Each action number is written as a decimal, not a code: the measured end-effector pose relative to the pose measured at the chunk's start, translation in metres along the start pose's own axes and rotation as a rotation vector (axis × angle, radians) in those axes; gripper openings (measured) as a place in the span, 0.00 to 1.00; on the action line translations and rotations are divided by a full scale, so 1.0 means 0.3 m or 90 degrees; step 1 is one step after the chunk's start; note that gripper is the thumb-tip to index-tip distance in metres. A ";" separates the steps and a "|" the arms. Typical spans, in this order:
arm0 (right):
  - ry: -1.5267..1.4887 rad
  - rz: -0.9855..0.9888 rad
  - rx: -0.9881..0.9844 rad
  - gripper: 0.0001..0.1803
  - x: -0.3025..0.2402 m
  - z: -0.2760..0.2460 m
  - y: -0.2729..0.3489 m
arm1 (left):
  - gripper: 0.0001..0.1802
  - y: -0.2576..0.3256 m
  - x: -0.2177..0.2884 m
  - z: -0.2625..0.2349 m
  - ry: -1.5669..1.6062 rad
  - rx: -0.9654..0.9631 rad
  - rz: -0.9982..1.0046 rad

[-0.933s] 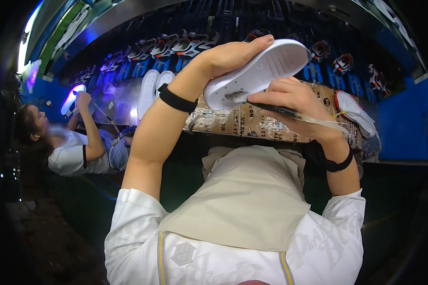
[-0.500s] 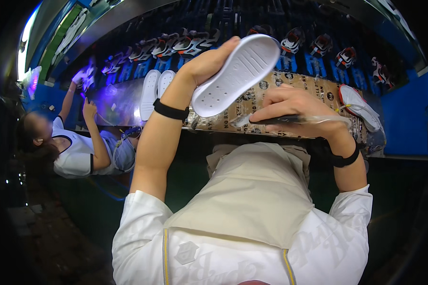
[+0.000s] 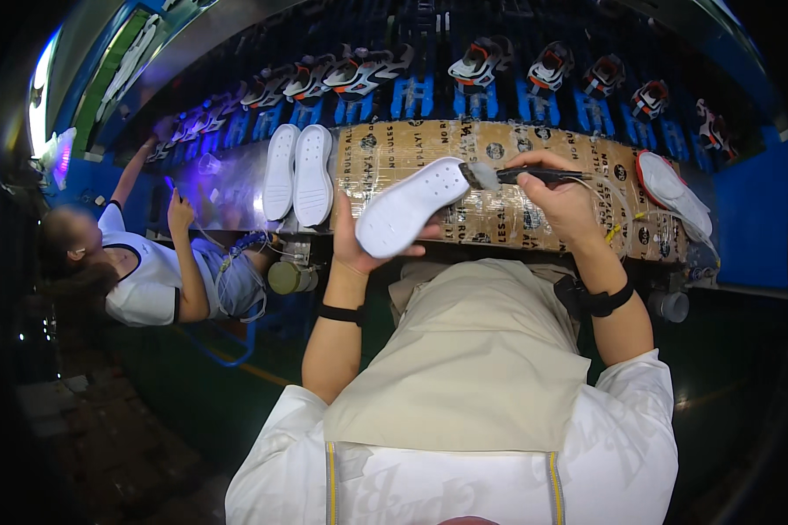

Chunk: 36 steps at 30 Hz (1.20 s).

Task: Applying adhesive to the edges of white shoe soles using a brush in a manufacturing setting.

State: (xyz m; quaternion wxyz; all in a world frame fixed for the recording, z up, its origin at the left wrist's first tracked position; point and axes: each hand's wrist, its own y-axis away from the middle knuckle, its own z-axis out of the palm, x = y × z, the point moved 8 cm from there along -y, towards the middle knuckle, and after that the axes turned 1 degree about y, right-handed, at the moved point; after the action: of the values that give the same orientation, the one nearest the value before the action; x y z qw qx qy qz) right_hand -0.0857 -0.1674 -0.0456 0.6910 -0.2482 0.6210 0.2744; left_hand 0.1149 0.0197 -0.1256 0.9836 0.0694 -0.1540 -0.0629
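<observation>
A white shoe sole [image 3: 407, 210] lies tilted in my left hand [image 3: 348, 247], whose fingers pass beneath it and grip its near end. Its holed end points up and to the right. My right hand [image 3: 559, 194] is closed around the black handle of a brush [image 3: 538, 174] with a thin clear tube trailing from it. The brush's pale bristles meet the sole's far right tip. Just left of my left hand, two more white soles [image 3: 313, 175] stand side by side on the bench.
Printed brown cardboard [image 3: 525, 214] covers the bench. Behind it, shoe uppers [image 3: 480, 66] sit on blue holders in a row. A red-edged white shoe part [image 3: 674, 194] lies at right. At left a co-worker [image 3: 153, 262] holds a tool.
The sole has come down and toward me, and its holed end now points up right. My right hand has brought the brush up to its tip. The co-worker's far arm has reached toward the row.
</observation>
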 end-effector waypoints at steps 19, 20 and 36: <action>0.443 -0.180 -0.287 0.09 -0.160 0.282 0.087 | 0.36 -0.267 -0.130 0.111 -0.072 0.063 0.178; 0.439 -0.180 -0.287 0.09 -0.199 0.269 0.082 | 0.36 -0.263 -0.130 0.119 -0.074 0.066 0.178; 0.362 -0.378 0.023 0.16 -0.231 0.177 -0.009 | 0.32 -0.256 -0.113 0.188 0.046 0.117 0.177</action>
State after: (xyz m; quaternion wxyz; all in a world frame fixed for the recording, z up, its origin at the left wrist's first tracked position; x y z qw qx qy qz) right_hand -0.0510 -0.1379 0.0288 0.5455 -0.4701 0.6933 -0.0272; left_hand 0.0574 -0.0574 -0.0945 0.9773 0.1393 -0.1317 0.0908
